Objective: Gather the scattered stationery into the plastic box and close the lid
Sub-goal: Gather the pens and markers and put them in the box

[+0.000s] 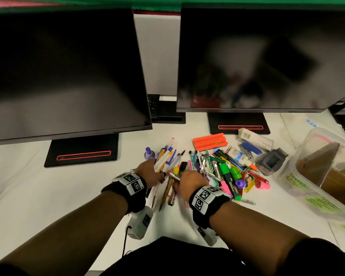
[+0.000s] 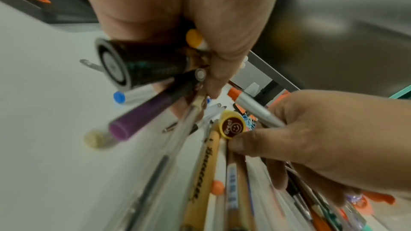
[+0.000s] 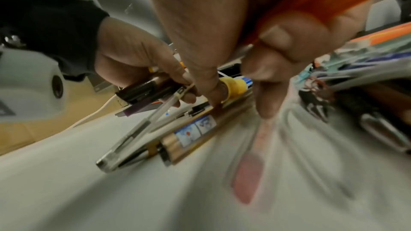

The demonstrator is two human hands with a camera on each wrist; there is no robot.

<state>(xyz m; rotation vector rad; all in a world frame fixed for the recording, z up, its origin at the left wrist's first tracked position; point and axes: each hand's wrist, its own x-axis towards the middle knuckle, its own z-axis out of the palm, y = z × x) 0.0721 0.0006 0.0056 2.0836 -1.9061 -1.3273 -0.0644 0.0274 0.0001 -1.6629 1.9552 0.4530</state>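
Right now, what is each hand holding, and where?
Left hand grips a bundle of pens around their middles. Right hand pinches a silver marker mid-barrel.

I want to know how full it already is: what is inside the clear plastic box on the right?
Through the plastic box's clear wall, brown cardboard-like pieces show, leaning upright. No pens are visible inside. Its far end runs out of frame, so anything there cannot be seen.

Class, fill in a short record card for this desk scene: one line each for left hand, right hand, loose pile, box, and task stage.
left hand: left hand grips a bundle of pens
right hand: right hand pinches a silver marker, fingers curled
loose pile: highlighters, paper clips and pens on the white desk
box: plastic box at the right, open, lid not seen
task stage: gathering; nothing from the hands in the box yet
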